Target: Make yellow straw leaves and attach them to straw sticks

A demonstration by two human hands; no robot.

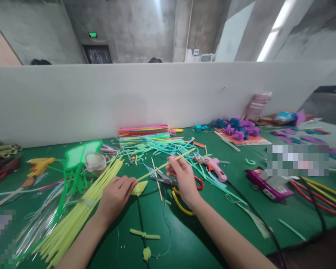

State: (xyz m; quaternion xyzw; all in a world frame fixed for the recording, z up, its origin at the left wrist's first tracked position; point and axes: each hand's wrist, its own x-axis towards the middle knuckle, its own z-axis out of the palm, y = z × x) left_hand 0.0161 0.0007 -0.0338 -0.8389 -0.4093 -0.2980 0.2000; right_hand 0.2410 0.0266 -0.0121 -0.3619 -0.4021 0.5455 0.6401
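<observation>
A yellow-green pipe cleaner (154,171) slants between my hands, its free end pointing up to the right. My left hand (116,196) pinches its lower end, close beside a yellow leaf-shaped piece (140,188) on a dark thin stem. Thumb and fingers of my right hand (183,179) close on the strip farther along. Below lie a knotted yellow piece (145,235) and a small yellow bud-like piece (147,254). Scissors (182,201) with red and yellow handles lie partly hidden under my right hand. A bundle of yellow-green pipe cleaners (86,203) lies by my left forearm.
A pink glue gun (215,166) and a purple glue gun (266,185) with cables lie right. A yellow glue gun (40,166) is left. Coloured pipe cleaners (142,130) are stacked by the white partition (100,101). Purple and blue flowers (238,127) sit back right.
</observation>
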